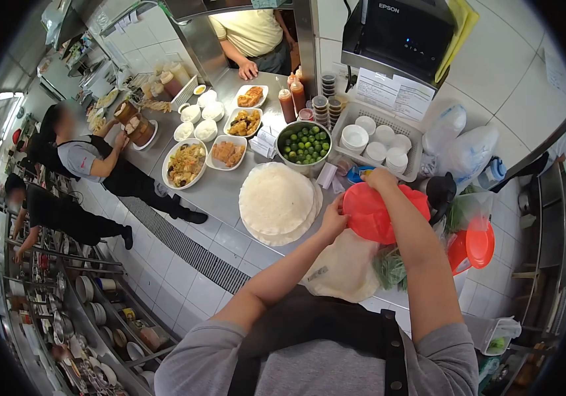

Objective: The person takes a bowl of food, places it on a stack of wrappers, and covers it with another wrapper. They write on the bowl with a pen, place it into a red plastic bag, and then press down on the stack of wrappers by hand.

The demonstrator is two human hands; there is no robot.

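Observation:
Both of my hands are at a red plastic item (378, 214) over the right part of the steel counter. My left hand (335, 216) holds its left edge with the fingers closed. At its upper edge is my right hand (380, 179), fingers closed, beside a small blue packet (357, 174); whether that hand grips the red item or the packet is unclear. A stack of round pale sheets (276, 201) lies left of my hands. Below the red item are a clear plastic bag (345, 267) and green leaves (392, 269). A steel pot of green limes (303, 145) stands beyond.
Dishes of food (186, 164), white bowls (211, 110) and sauce bottles (286, 105) stand on the counter (220, 198). A basket of white cups (378, 135) and a printer (398, 33) are ahead. Co-workers (85, 155) stand left; another person (250, 33) is behind the pass.

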